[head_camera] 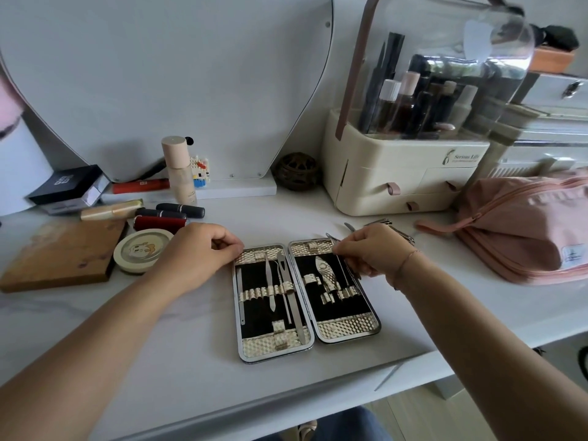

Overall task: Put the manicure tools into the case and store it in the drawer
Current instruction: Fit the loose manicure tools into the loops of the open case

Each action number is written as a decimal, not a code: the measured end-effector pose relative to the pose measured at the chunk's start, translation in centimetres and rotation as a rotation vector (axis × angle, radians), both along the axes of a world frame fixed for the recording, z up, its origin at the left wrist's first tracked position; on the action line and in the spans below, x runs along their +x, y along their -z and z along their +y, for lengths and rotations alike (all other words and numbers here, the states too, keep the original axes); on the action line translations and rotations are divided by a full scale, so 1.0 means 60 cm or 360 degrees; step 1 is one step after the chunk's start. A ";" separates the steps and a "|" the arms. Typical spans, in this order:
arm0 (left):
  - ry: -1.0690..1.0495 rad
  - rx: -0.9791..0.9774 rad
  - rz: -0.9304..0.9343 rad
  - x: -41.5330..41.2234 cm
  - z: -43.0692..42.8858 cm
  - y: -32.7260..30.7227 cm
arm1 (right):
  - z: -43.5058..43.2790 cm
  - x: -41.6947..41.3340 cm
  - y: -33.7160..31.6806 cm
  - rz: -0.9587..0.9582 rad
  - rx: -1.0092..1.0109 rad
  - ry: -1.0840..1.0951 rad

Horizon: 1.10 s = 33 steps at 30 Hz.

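The manicure case (346, 329) lies open and flat on the white table, black lining and gold straps showing. Its left half holds several thin steel tools (288, 300); its right half holds nippers (326, 275). My left hand (197, 253) rests with curled fingers on the case's top left corner. My right hand (372, 249) pinches a thin metal tool (345, 268) over the right half's top edge. More loose steel tools (397, 229) lie on the table just behind that hand.
A cream cosmetics organiser with small drawers (394, 186) stands behind the case. A pink pouch (525, 224) lies right. Left are lipsticks (178, 211), a round tin (141, 249), a wooden board (60, 256) and a bottle (179, 170). A mirror (159, 74) leans behind.
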<state>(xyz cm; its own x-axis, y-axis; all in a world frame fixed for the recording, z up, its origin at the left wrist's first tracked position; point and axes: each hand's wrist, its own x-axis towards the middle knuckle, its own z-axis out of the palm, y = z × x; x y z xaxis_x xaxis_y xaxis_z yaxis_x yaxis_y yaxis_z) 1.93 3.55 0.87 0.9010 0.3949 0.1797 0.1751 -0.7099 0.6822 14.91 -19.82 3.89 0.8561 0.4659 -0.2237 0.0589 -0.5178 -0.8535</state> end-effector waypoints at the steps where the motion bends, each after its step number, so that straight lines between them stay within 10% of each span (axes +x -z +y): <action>1: 0.0001 0.0001 -0.0001 0.000 0.000 0.000 | 0.002 -0.001 0.002 -0.0008 0.0010 -0.0001; 33: -0.0025 0.0026 0.0016 -0.004 -0.009 -0.009 | -0.002 -0.016 -0.009 -0.0325 -0.0449 -0.0307</action>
<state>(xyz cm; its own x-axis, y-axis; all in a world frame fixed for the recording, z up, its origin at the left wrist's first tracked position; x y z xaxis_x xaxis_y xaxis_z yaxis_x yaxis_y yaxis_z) 1.66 3.03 1.42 0.8964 0.4061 0.1776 0.1929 -0.7182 0.6686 13.96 -19.95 4.46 0.7990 0.5670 -0.2001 0.3315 -0.6930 -0.6402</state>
